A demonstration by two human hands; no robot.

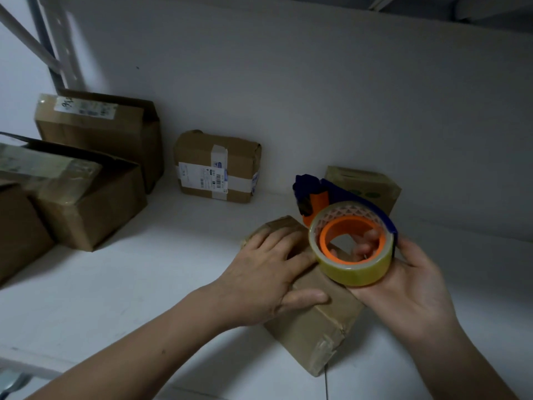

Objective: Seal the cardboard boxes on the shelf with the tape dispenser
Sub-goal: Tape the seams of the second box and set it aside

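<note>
Tape dispenser [350,241] in right hand [409,281]

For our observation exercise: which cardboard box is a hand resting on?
The front box, under the left hand; the others sit farther back, untouched.

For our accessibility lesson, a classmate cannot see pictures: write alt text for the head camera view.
A person's left hand rests flat on a small cardboard box on a white shelf, while the right hand holds a blue and orange tape dispenser over it. Further back and to the left stand other cardboard boxes.
</note>
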